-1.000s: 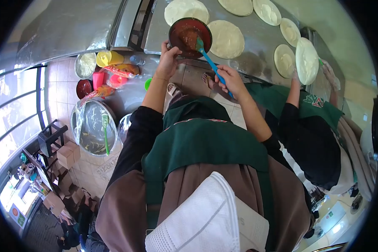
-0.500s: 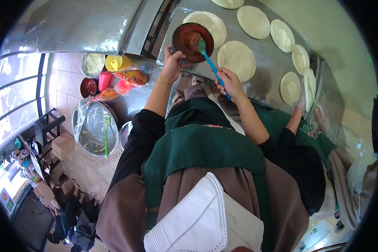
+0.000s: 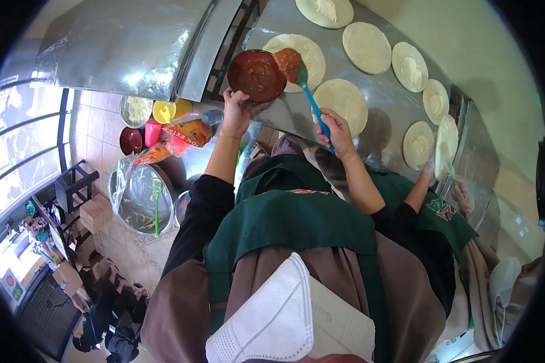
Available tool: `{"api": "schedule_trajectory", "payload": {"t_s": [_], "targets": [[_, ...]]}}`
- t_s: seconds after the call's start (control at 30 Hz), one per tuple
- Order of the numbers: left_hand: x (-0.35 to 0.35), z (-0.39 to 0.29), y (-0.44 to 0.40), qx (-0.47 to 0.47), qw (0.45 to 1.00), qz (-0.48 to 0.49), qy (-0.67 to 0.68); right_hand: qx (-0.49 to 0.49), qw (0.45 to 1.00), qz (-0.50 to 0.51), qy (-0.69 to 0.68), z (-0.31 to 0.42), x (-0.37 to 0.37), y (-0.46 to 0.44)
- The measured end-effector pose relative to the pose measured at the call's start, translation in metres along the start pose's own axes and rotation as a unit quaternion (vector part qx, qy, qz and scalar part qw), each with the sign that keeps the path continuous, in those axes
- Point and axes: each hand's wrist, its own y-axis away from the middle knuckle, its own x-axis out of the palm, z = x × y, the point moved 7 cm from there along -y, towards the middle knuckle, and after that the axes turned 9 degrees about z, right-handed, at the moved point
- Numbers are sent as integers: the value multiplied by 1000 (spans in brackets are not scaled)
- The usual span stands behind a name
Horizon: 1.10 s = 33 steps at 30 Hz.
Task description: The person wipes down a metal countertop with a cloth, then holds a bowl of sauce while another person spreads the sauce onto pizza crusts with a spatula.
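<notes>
My left hand [image 3: 237, 114] grips a dark bowl [image 3: 255, 77] with a reddish inside and some red sauce in it, tilted toward me above the metal table's near edge. In my right hand [image 3: 336, 130] is the handle of a blue spatula [image 3: 315, 109]. Red sauce [image 3: 289, 64] sits at the spatula's head, just right of the bowl's rim and over a round flat dough [image 3: 310, 58]. A second round dough [image 3: 341, 103] lies right beside the spatula's handle.
More dough rounds [image 3: 367, 48] lie along the metal table [image 3: 389, 100]. At the right a co-worker's gloved hands [image 3: 461, 196] hold a dough round [image 3: 446, 145] and a green spatula. To the left are a large metal bowl [image 3: 140, 206], a yellow jug [image 3: 164, 112] and orange packets [image 3: 191, 132].
The spatula's head has come out of the bowl with sauce and moved over the dough. The bowl has shifted left and down. The co-worker's dough round and spatula have moved slightly.
</notes>
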Motion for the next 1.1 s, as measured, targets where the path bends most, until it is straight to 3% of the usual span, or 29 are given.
{"api": "schedule_trajectory", "payload": {"t_s": [0.07, 0.13, 0.17, 0.2, 0.23, 0.27, 0.3, 0.37, 0.53, 0.6, 0.73, 0.8, 0.9, 0.93, 1.0, 1.1], "targets": [[-8, -3, 2, 6, 1000, -13, 0, -12, 1000, -23, -5, -2, -11, -6], [-14, -9, 7, 15, 1000, -18, -1, -57, 992, -88, 70, 1, -29, -16], [-17, -11, 11, 17, 1000, -13, 2, -95, 974, -110, 172, -8, -49, -31], [-20, -13, 15, 17, 1000, -14, 2, -94, 975, -109, 171, -15, -54, -43], [-22, -16, 20, 19, 1000, -3, -2, -172, 907, -167, 347, -3, -53, -46], [-25, -18, 24, 21, 1000, 8, -6, -241, 799, -216, 507, 9, -40, -42], [-30, -19, 29, 25, 1000, 4, -8, -240, 799, -215, 507, 5, -34, -43], [-37, -22, 40, 25, 1000, 5, -15, -122, 718, -227, 646, -11, -21, -50], [-42, -28, 69, 25, 999, 16, -22, -140, 752, -160, 624, -25, -13, -44], [-46, -26, 77, 19, 1000, 7, -14, -129, 742, -263, 603, -20, -25, -37], [-43, -31, 90, 28, 999, 6, -23, -86, 729, -270, 623, -30, -25, -45], [-43, -31, 93, 30, 999, 7, -25, -133, 755, -146, 625, -35, -8, -47], [-46, -31, 93, 35, 999, 18, -20, -180, 788, -162, 567, -24, -16, -47], [-47, -31, 94, 36, 999, 23, -21, -181, 787, -161, 567, -22, -18, -54], [-48, -30, 96, 37, 999, 28, -21, -151, 752, -271, 581, -14, -30, -63], [-48, -31, 96, 33, 999, 18, -17, -152, 739, -203, 624, -20, -11, -76]]}}
